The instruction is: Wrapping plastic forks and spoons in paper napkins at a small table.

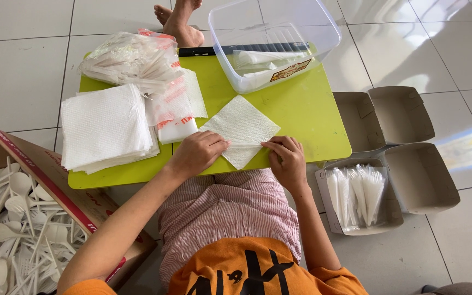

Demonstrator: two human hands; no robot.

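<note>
The head view looks down on a lime-green low table [307,117] set on pale floor tiles. At its far edge sits a clear plastic tub [279,33] with a small brown-and-yellow label on its near wall and a few wrapped white bundles inside. To the far left lies a heap of clear sleeves with red print [135,54], and more red-printed clear wrappers [176,104] spill beside it. A thick stack of white napkins [105,125] fills the table's left part. Off the table's left, a brown cardboard box with a red-striped flap [55,186] holds loose white plastic spoons and forks [12,218]. To the right, on the floor, stand open brown paper boxes [405,114]; the nearest one [334,218] holds white packets in clear sleeves [356,191].

A single white napkin [241,128] lies near the table's front edge, turned like a diamond, embossed, its lower part folded over something long and thin. The left hand [198,153] presses on its left corner with fingers together and curled down. The right hand [285,158] pinches the fold at the napkin's right edge, fingertips closed on the paper.
</note>
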